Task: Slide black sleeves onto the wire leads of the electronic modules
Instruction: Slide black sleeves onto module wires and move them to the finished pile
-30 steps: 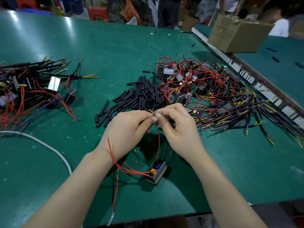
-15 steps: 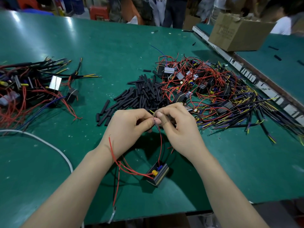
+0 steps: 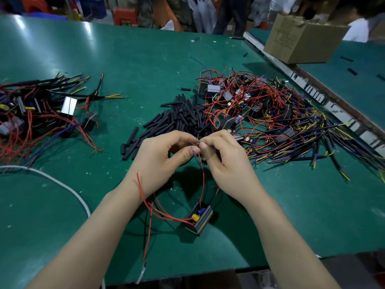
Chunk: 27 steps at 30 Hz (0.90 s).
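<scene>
Hands meet above module (image 3: pixel 199 219) on green table (image 3: pixel 145 59). Left hand (image 3: pixel 160 161) and right hand (image 3: pixel 227 163) both pinch red wire (image 3: pixel 202 178) rising from module. Sleeve pile (image 3: pixel 177 119) beyond module; sleeve on wire not discernible.

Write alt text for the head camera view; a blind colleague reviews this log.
Two hands, the left hand and right hand, pinch thin wire leads rising from a small module on a green table. Behind them lie a pile of black sleeves, a tangle of wired modules at right, another at left.
</scene>
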Available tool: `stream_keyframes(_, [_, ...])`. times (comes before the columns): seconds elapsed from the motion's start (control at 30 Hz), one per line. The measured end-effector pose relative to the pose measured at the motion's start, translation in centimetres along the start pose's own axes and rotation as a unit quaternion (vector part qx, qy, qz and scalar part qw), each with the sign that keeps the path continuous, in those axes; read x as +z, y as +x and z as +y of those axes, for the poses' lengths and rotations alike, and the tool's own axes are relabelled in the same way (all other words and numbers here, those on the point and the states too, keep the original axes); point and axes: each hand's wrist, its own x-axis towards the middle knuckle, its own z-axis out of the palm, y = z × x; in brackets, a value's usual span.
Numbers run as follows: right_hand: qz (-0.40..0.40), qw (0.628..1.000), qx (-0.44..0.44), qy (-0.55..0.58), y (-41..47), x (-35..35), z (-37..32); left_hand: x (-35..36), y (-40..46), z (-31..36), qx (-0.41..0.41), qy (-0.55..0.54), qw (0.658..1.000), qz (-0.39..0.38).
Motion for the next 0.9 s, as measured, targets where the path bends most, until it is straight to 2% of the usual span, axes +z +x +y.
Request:
stream_keyframes(0.3, [-0.013, 1.0, -0.004, 0.011, 0.07, 0.03, -0.02, 0.15, 0.04, -0.14, -0.11, -0.12, 0.986, -0.03])
stream_keyframes(0.6, [0.007, 0.999, -0.035, -0.016, 0.37, -0.28, 0.41, 0.22, -0.1, -0.07, -0.038, -0.047, 0.998, 0.013])
stream_keyframes(0.9, [0.001, 1.0, -0.02, -0.011, 0.33, -0.34, 0.28, 0.38, 0.1, 0.06, -0.039, -0.034, 0.998, 0.027])
